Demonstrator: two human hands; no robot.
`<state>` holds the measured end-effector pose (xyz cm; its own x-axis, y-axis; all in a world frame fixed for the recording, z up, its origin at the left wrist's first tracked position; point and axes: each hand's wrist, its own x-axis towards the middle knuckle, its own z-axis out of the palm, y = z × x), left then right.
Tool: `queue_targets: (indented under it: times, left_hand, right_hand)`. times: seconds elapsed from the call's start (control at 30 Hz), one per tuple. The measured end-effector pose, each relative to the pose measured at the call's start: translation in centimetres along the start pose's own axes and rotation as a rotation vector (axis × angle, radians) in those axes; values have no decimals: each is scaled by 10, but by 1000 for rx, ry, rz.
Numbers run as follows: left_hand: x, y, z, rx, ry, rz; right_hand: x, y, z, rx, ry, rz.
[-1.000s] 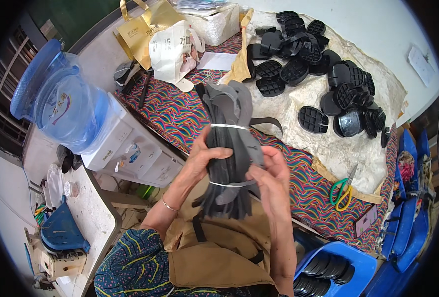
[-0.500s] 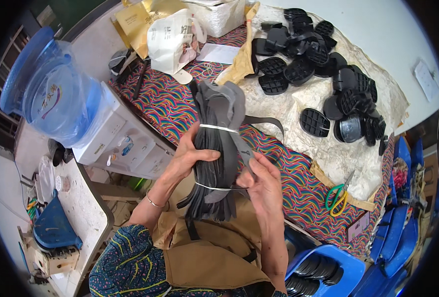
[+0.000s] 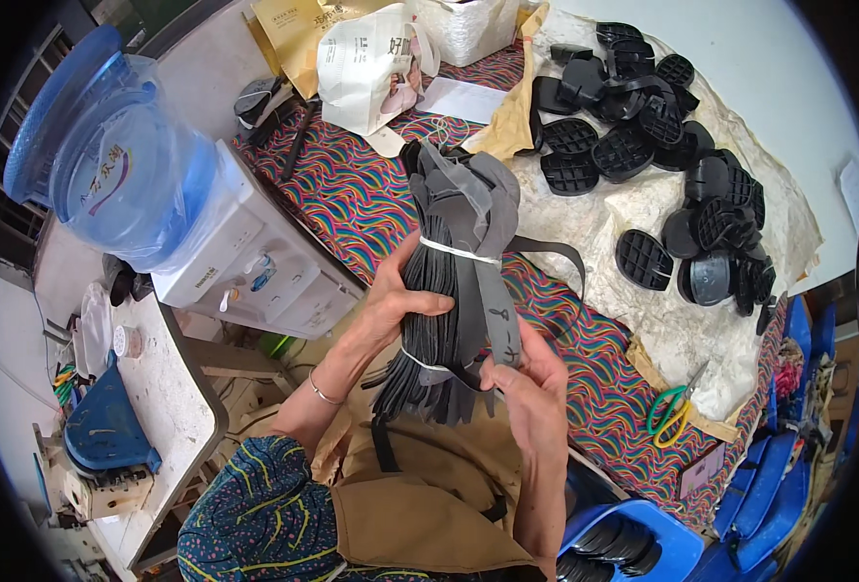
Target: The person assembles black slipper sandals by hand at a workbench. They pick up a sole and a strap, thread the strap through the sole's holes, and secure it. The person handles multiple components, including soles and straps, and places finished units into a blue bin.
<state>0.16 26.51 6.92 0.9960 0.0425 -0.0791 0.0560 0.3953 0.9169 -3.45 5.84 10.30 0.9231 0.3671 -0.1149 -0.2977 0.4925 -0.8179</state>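
Two hands hold one bundle of dark grey straps (image 3: 459, 281) above the counter (image 3: 352, 199), which carries a multicoloured wavy cloth. Behind it, black shoe heel pieces (image 3: 662, 145) lie heaped on a crumpled pale sheet (image 3: 643, 320). A blue water bottle (image 3: 119, 165) stands on a white dispenser at the left.

Left hand (image 3: 400, 301): fingers clamped around the bundle's middle. Right hand (image 3: 531, 388): fingers closed on the lower strap ends. Two white elastic bands (image 3: 459, 252) bind the bundle.

Risk: loose strap ends fan out below the lower band; a slack grip there could let straps slide free and scatter.
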Motion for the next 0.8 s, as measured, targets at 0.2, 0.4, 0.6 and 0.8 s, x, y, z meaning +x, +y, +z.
queue_targets:
  times: [0.2,0.4,0.6,0.8]
  left_hand:
    - [-2,7,9,14,70,-40]
    - [-16,-9,3,186,0,115]
    - [-4,-10,9,-101,87,-70]
    - [14,-13,-24,-135,180,-35]
  right_hand:
    - [-11,29,-8,-48,-9,-84]
    - [-9,-59,-39,26,125,-84]
    - [-13,-19,-15,-339,236,-30]
    - [-48,34,10,-505,171,-25]
